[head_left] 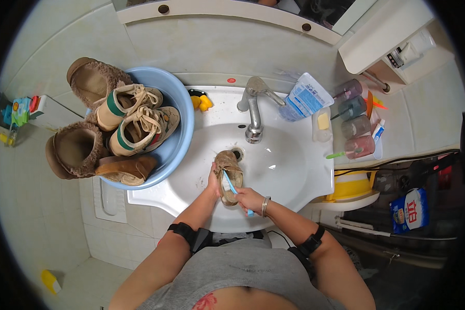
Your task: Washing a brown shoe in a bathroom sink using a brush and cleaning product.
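Over the near part of the white sink [294, 170], my left hand [213, 181] grips a brown shoe [226, 161] by its left side. The shoe's toe points toward the drain and its opening faces me. My right hand [249, 199] is closed around a light blue brush [229, 182]. The brush's white bristles lie at the shoe's opening; whether they press on the lining I cannot tell. Behind the shoe stands a chrome faucet [254, 113], with no water visibly running from it.
A light blue basin [183, 132] heaped with several shoes rests on the sink's left side. Yellow rubber ducks [203, 103] sit beside it. To the faucet's right are a blue-and-white pouch [305, 98], a soap dish [322, 126] and several cups [356, 126].
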Tool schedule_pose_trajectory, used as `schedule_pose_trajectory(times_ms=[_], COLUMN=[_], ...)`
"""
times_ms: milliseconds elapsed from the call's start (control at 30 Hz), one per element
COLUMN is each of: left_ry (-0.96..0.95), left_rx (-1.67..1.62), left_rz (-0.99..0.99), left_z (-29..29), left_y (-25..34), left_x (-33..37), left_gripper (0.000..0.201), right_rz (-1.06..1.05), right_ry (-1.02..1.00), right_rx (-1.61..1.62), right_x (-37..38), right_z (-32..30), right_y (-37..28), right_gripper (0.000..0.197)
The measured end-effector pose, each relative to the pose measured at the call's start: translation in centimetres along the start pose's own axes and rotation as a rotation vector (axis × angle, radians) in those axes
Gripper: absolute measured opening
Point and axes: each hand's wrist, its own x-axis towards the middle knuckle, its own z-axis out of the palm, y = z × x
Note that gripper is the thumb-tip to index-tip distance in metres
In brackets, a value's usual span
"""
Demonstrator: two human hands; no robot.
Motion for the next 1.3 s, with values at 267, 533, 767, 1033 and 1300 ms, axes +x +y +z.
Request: schedule_pose_trajectory(times_ms=[267,533,767,1033,1300], left_ry=[0.081,0.105,0.045,0.032,0.132], left_rx=[0.270,0.061,0.102,0.099,0.264], left_rz=[0.060,0.065,-0.022,0.002,-0.011], left_z=[1.1,0.3,1.0,0.6,2.0], left_y=[-1.1,0.7,0.5,-0.2,-2.2], left_x=[0.1,-0.2,-0.6,-0.2,0.0], left_gripper=[0.074,0.064,0.068,0.062,0.064], right_rz=[0.111,-0.038,-0.074,-0.024,0.050], right_ry=[0.052,-0.015,0.212,0.210,0.173], right_rx=[0.591,-0.683,-1.152,-0.940,-0.979], right_x=[7.9,-1.5,1.8,2.9,4.1], right_z=[-2.6,-1.5,-2.7,0.1,-2.7], right_y=[1.3,2.0,0.1,0.2,-0.6], right_gripper=[0.015,0.047,0.041,0.051,0.046])
